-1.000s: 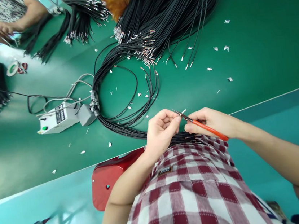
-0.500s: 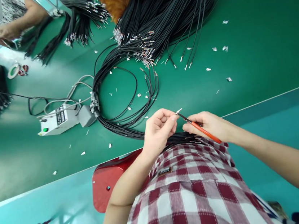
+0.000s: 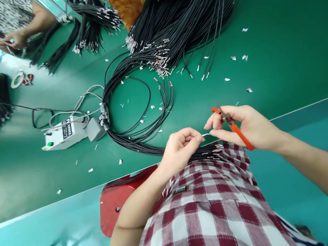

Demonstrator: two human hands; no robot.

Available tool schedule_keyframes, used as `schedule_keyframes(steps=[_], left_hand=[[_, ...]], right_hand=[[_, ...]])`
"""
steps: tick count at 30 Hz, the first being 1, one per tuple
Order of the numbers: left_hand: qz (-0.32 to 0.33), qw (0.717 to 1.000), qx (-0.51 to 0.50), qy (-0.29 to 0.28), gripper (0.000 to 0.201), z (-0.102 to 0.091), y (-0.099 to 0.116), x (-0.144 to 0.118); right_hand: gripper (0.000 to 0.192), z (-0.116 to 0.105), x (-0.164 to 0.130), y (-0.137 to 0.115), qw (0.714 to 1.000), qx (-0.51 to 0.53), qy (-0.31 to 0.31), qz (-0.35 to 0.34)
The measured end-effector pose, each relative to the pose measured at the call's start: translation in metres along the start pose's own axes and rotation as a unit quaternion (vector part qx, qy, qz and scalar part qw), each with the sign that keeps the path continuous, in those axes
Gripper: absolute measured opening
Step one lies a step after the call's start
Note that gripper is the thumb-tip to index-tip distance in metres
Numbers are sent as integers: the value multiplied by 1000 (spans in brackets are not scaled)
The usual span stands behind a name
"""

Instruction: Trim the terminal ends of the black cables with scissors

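Left hand (image 3: 181, 149) and right hand (image 3: 246, 126) fingertips pinch metal terminal (image 3: 205, 135); right palms red cutters (image 3: 232, 126).

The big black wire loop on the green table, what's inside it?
Inside the wire loop lie bare green table and small silvery scraps. Its near end runs under the left hand, so that part is hidden.

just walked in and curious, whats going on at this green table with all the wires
A person in a checked shirt sits at a green table strewn with metal bits. The left hand pinches wire ends from a black bundle that loops across the table. The right hand holds orange-handled cutters and pinches a small metal piece beside the left fingertips. Another person's hands work far left.
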State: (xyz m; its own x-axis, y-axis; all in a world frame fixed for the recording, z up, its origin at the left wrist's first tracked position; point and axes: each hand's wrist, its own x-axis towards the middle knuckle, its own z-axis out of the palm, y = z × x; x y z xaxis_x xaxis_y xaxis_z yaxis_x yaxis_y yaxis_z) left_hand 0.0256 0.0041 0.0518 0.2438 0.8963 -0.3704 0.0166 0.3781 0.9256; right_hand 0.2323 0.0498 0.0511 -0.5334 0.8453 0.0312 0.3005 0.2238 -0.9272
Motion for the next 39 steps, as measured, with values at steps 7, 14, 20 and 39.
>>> schedule_keyframes(steps=[7,14,20,39], left_hand=[[-10,998,52,-46,25,3,-4,2],[-54,990,52,-119,40,4,-4,1],[-29,992,43,-115,32,2,-8,-2],[139,972,38,187,19,-1,-5,-2]], right_hand=[[10,-8,6,-18,951,-271,-92,-112],[15,-7,10,-27,927,-310,-167,-130],[6,-8,13,-14,968,-88,-236,-16],[23,-29,47,6,981,182,-9,64]])
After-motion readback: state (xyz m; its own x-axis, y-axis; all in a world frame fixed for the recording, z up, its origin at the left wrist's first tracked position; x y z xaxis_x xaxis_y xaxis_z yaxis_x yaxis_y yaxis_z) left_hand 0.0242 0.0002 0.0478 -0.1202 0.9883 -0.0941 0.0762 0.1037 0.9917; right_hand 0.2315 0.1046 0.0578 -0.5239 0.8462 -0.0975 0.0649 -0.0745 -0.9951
